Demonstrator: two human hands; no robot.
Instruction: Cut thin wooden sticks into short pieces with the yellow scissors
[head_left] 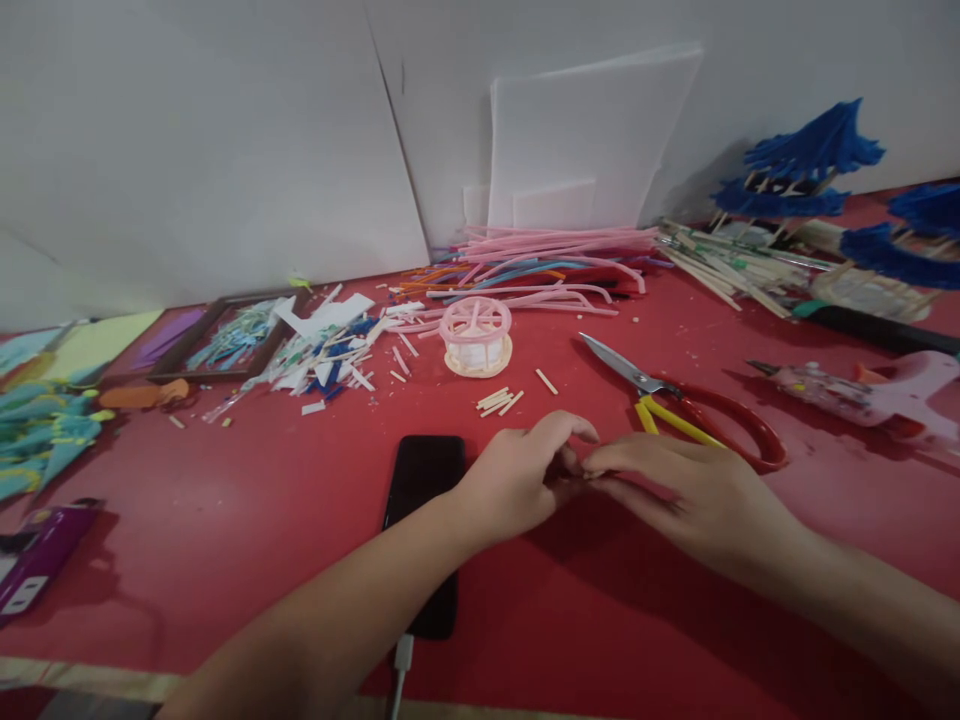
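My left hand [525, 475] and my right hand [675, 485] meet at their fingertips above the red table [247, 540]. The fingers of both are pinched together around something too small and hidden to make out. Just beyond them lie several short wooden sticks [495, 402], with one more stick [546, 381] apart on the right. Behind the sticks stands a small round pink frame [476, 335] on a pale base. A black phone [426, 470] lies partly under my left forearm, with a white cable plugged in.
Red-handled scissors [637, 378] lie open beyond my right hand, near a pink glue gun [862, 395]. Pink strips [555, 240], scraps [322, 340] and a brown tray [214, 376] lie behind. Blue-roofed models [795, 170] stand at right; a purple lighter [49, 560] lies at left.
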